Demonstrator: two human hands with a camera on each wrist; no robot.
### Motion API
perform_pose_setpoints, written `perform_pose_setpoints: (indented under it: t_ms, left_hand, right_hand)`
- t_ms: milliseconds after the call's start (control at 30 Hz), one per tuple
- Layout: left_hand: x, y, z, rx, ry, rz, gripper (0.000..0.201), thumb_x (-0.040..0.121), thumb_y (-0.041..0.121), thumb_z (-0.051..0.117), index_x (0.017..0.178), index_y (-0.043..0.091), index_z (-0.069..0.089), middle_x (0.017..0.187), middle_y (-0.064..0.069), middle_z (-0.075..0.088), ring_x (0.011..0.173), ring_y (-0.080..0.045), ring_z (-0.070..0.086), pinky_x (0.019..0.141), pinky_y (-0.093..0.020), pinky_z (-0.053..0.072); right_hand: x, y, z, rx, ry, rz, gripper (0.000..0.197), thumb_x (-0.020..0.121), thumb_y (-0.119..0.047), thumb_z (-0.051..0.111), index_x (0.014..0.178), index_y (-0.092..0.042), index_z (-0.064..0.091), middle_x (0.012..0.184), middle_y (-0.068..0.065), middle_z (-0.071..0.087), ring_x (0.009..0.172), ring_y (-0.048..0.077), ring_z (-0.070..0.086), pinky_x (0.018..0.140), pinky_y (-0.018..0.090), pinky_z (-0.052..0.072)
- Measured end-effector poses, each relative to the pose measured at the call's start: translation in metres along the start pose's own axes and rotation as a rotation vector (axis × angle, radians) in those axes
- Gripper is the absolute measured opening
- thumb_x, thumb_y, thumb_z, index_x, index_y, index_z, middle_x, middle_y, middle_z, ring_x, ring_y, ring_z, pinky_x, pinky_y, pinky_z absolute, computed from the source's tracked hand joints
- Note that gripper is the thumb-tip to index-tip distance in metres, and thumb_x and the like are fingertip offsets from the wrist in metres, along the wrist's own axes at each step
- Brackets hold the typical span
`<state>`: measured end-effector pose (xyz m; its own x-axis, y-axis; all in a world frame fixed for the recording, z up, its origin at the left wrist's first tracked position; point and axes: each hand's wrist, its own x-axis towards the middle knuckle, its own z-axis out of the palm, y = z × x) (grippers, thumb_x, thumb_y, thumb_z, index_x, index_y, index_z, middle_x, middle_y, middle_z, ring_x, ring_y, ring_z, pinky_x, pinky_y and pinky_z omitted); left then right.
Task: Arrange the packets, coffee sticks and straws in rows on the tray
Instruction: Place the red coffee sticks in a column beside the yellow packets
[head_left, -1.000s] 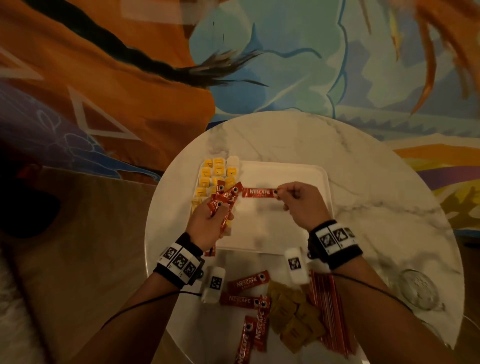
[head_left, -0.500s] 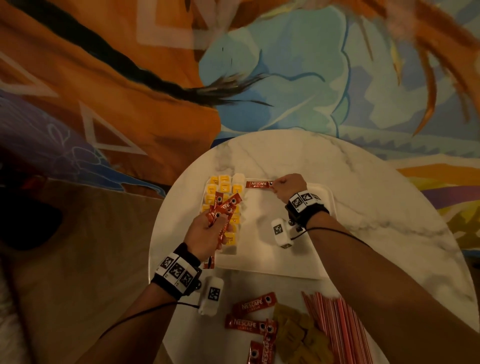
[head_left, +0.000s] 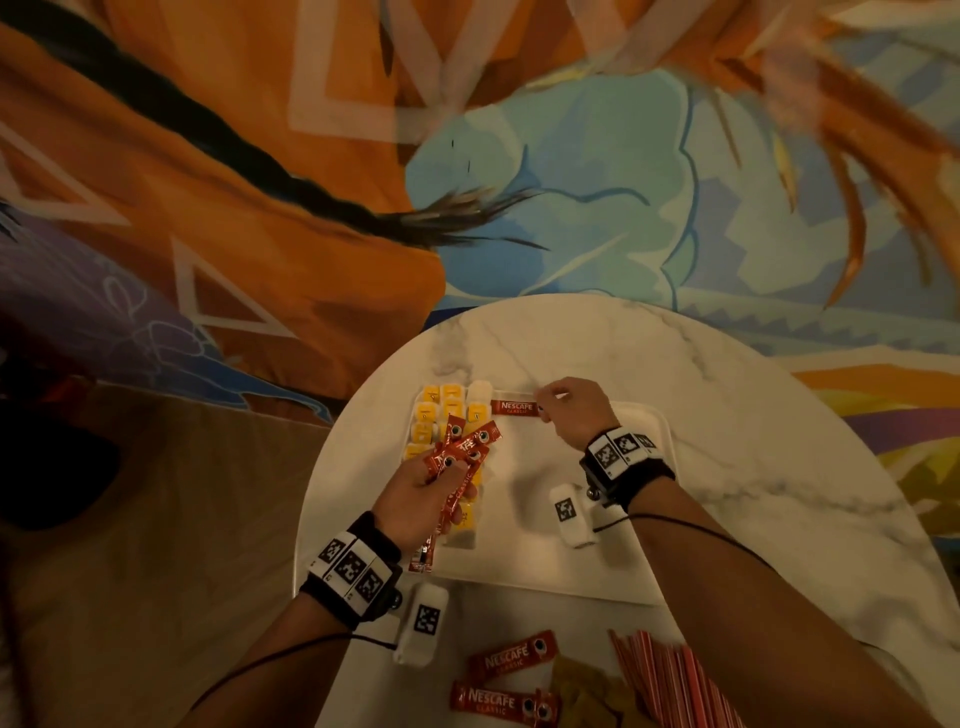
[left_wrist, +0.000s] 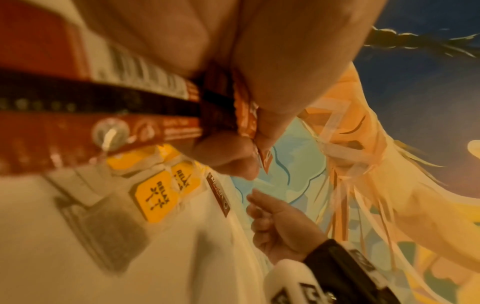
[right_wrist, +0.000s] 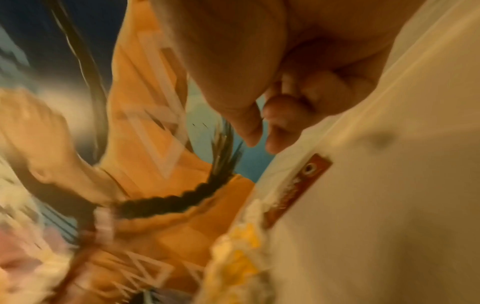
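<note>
A white tray (head_left: 519, 545) sits on the round marble table (head_left: 727, 415). Yellow packets (head_left: 431, 410) lie in rows along its left side. One red Nescafe coffee stick (head_left: 514, 408) lies flat at the tray's far edge, right of the packets; it also shows as the stick (left_wrist: 219, 194) and the stick (right_wrist: 298, 189). My right hand (head_left: 558, 402) hovers at its right end with fingers loosely curled, a small gap from it, holding nothing. My left hand (head_left: 415, 493) grips a fanned bunch of coffee sticks (head_left: 462, 447) over the packets.
Two loose coffee sticks (head_left: 511, 660) lie on the table in front of the tray, with brown packets (head_left: 587, 691) and a pile of red straws (head_left: 670, 680) to their right. A painted wall rises behind the table.
My right hand carried one stick from the bunch to the tray's far edge, laid it beside the yellow packets and let go. The left hand stayed put with its bunch.
</note>
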<state>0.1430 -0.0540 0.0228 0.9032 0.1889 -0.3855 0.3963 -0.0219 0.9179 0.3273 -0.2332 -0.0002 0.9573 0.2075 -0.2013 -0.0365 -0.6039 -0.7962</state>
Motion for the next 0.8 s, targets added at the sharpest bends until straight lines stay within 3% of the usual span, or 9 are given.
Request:
perform_pose_setpoints:
  t_ms: [100,233,433,633,800]
  left_hand:
    - [0.002,0.002,0.004,0.018,-0.046,-0.012,0.023,0.102,0.029,0.051,0.108,0.013,0.066,0.086,-0.006,0.073,0.06,-0.018,0.059,0.054,-0.029,0.048]
    - [0.002,0.003,0.008,0.037,-0.075,-0.008,0.021,0.103,0.029,0.05,0.113,0.017,0.065,0.091,-0.01,0.074,0.061,-0.019,0.061,0.051,-0.027,0.048]
    - [0.0,0.004,0.009,0.057,-0.078,0.015,0.019,0.103,0.029,0.049,0.112,0.022,0.065,0.09,-0.009,0.074,0.061,-0.02,0.062,0.052,-0.027,0.049]
    - [-0.003,0.003,0.004,0.004,-0.044,-0.025,0.021,0.103,0.027,0.051,0.106,0.014,0.066,0.086,-0.005,0.073,0.06,-0.019,0.061,0.05,-0.026,0.046]
    - [-0.004,0.005,0.001,-0.042,-0.034,-0.064,0.02,0.101,0.024,0.052,0.109,0.011,0.066,0.085,-0.006,0.073,0.06,-0.019,0.06,0.049,-0.027,0.045]
  right_hand:
    - [-0.037,-0.021,-0.006,0.185,-0.209,-0.064,0.02,0.094,-0.038,0.063,0.092,-0.022,0.074,0.085,0.001,0.074,0.057,0.009,0.057,0.055,0.022,0.045]
    - [-0.063,-0.023,-0.007,0.108,-0.326,-0.215,0.011,0.092,-0.037,0.067,0.094,-0.03,0.076,0.084,-0.007,0.072,0.058,0.005,0.059,0.056,0.016,0.046]
    - [-0.064,-0.02,-0.008,0.093,-0.265,-0.219,0.009,0.092,-0.021,0.069,0.096,-0.018,0.076,0.081,-0.003,0.069,0.056,0.005,0.057,0.057,0.015,0.046]
    - [-0.041,-0.026,-0.026,0.243,-0.098,-0.191,0.009,0.091,-0.015,0.069,0.098,-0.011,0.074,0.076,0.004,0.067,0.051,0.007,0.054,0.054,0.016,0.047]
    - [-0.014,-0.018,-0.03,0.255,-0.017,-0.084,0.012,0.092,-0.01,0.067,0.1,-0.003,0.073,0.083,0.012,0.07,0.052,0.01,0.054,0.048,0.014,0.045]
